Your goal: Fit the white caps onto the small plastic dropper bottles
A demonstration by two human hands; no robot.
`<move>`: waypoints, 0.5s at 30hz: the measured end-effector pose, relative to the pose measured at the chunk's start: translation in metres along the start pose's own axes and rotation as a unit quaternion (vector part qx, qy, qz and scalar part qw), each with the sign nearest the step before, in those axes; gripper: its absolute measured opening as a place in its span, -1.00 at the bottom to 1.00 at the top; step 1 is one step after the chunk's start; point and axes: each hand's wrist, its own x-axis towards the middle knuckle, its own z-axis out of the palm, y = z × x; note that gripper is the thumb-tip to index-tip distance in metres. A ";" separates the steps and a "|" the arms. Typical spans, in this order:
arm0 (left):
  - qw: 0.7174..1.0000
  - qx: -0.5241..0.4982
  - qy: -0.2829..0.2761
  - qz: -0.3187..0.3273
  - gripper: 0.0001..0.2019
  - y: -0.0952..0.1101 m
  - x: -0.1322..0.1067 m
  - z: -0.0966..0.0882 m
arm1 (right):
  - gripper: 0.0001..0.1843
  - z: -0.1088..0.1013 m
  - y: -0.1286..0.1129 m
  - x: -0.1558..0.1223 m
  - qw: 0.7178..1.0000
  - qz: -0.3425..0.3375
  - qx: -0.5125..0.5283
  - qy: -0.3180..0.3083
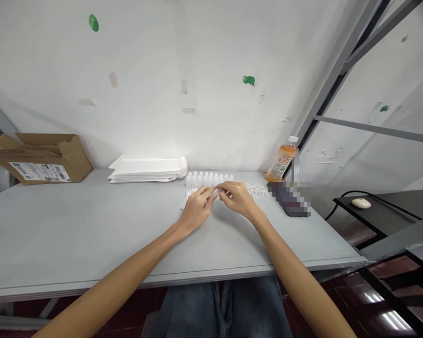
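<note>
Head view: small white plastic piece (216, 191) held between both hands above the counter (74, 225), just in front of a row of small white dropper bottles (206, 179), too small and too covered to make out in detail. Long axis apparently crosswise, running from hand to hand, though fingers hide most of it. Left hand (196, 210) on it from the left, grip narrow, fingertips shut on the piece; right hand (237, 199) on it from the right, grip just as narrow, fingertips on the far side of the piece. Neither hand clearly nearer, the piece about midway between them. Relative to the bottle row: a flat white item (186, 198) just under the left hand, near the row's left end; a loose tangle of white bits (257, 191) past the right end, beside the right hand; a stack of white paper envelopes (148, 169) to the left; an orange-labelled drink bottle (282, 162) and a pixelated object (289, 199) farther right; a cardboard box (38, 157) well left.
</note>
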 end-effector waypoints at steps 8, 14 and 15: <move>0.999 0.034 0.005 0.025 -0.70 -0.001 0.001 -0.002 | -0.71 0.000 0.000 0.001 0.999 -0.014 0.015 0.026; 0.999 0.024 0.009 0.023 -0.70 0.000 0.001 -0.003 | -0.66 0.000 -0.002 0.000 0.997 -0.026 0.035 0.055; 0.999 0.021 0.010 0.022 -0.70 0.000 0.001 -0.003 | -0.67 -0.001 -0.003 0.000 0.997 -0.023 0.050 0.054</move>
